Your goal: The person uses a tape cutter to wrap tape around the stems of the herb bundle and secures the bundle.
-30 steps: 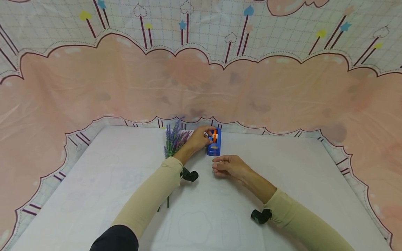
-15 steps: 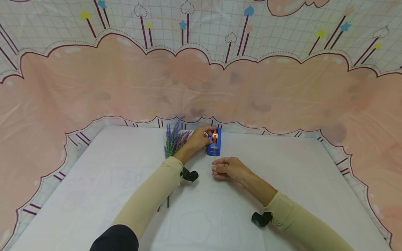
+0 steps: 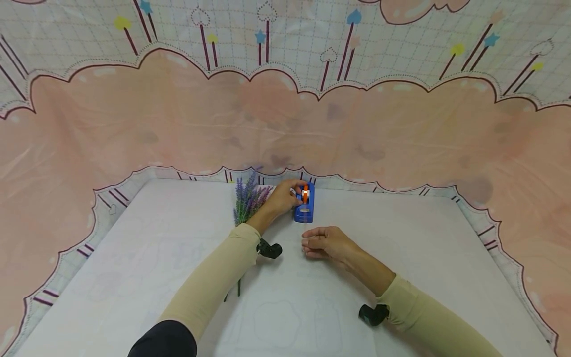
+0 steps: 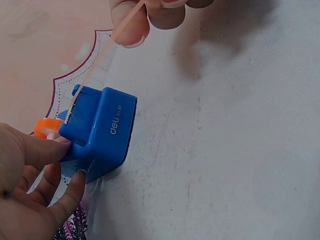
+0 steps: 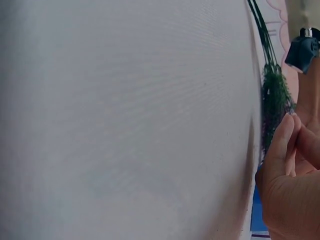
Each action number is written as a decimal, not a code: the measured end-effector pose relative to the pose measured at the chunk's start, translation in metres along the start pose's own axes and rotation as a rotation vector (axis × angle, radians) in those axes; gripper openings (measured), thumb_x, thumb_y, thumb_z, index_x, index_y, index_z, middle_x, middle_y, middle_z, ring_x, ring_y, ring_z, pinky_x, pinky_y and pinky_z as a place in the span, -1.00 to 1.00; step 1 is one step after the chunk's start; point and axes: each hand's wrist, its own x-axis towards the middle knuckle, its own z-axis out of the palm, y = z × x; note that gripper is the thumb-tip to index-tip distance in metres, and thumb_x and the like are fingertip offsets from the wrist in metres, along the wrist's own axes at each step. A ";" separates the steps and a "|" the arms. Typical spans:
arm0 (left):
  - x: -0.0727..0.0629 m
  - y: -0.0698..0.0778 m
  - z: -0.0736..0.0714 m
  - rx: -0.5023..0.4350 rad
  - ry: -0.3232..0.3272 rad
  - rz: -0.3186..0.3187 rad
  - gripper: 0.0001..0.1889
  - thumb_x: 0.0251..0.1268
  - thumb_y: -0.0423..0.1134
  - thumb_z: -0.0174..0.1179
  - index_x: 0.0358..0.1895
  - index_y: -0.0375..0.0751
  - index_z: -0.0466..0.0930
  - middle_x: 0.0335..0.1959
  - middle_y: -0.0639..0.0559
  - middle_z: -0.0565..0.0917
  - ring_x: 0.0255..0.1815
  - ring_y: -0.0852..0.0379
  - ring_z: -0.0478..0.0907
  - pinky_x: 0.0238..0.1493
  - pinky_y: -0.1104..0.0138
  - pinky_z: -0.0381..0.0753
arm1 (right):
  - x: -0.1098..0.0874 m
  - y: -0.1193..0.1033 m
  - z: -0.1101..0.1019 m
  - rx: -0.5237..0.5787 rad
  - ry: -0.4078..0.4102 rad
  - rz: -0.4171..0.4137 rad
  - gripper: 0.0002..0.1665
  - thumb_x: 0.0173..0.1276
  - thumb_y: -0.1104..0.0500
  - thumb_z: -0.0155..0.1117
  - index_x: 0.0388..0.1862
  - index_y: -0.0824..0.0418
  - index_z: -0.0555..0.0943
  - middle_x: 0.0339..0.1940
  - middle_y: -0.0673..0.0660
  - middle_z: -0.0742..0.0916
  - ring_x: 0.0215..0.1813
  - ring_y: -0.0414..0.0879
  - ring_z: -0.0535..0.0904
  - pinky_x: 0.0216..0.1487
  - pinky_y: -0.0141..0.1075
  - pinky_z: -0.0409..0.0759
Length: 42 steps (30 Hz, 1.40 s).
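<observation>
A blue tape dispenser (image 3: 304,212) with an orange tape wheel (image 3: 305,193) stands near the table's far edge. My left hand (image 3: 282,197) grips the dispenser from its left side. In the left wrist view, the thumb lies by the orange wheel (image 4: 46,127) and the fingertips touch the blue body (image 4: 107,130). A thin strip of tape (image 4: 95,65) runs taut from the dispenser's cutting edge to my right hand (image 3: 327,243). Its thumb and fingers pinch the strip's end, in front of the dispenser. The right wrist view shows this hand (image 5: 287,185) partly, with the tape out of sight.
A bunch of artificial lavender (image 3: 243,201) lies left of the dispenser, partly hidden under my left forearm, its stems pointing toward me. A white cover (image 3: 134,267) lies over the table. Behind hangs a pink patterned curtain (image 3: 200,129).
My right hand has drawn slightly back toward me, away from the dispenser. The left hand and the dispenser stay in place.
</observation>
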 end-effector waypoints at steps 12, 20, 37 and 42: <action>0.000 0.001 0.000 0.045 -0.002 0.001 -0.36 0.20 -0.64 0.27 0.37 -0.19 0.52 -0.12 -0.05 0.49 -0.34 0.12 0.43 -0.37 0.37 0.44 | -0.004 0.001 0.001 -0.007 -0.023 0.002 -0.56 0.45 0.33 0.28 0.24 0.49 0.49 -0.20 0.18 0.78 -0.23 -0.16 0.73 -0.09 -0.33 0.72; 0.000 0.000 0.000 0.043 -0.001 0.010 -0.37 0.21 -0.64 0.27 0.37 -0.19 0.52 -0.13 -0.04 0.48 -0.33 0.12 0.42 -0.35 0.37 0.45 | -0.005 0.002 0.000 -0.004 -0.022 0.011 -0.57 0.44 0.33 0.29 0.22 0.49 0.50 -0.19 0.18 0.79 -0.23 -0.16 0.73 -0.09 -0.32 0.72; 0.000 0.000 0.000 0.051 -0.005 0.020 -0.38 0.23 -0.64 0.26 0.38 -0.20 0.51 -0.13 -0.04 0.48 -0.34 0.12 0.41 -0.35 0.37 0.45 | -0.005 0.005 0.001 -0.037 -0.024 0.022 -0.61 0.45 0.32 0.29 0.18 0.48 0.53 -0.21 0.17 0.79 -0.24 -0.15 0.73 -0.09 -0.32 0.72; -0.001 0.000 0.000 0.050 0.005 0.013 -0.38 0.22 -0.63 0.27 0.37 -0.19 0.52 -0.13 -0.04 0.48 -0.33 0.12 0.40 -0.34 0.37 0.44 | -0.005 0.007 0.002 -0.043 -0.033 0.009 -0.64 0.45 0.36 0.26 0.16 0.50 0.53 -0.23 0.16 0.79 -0.25 -0.16 0.73 -0.12 -0.32 0.72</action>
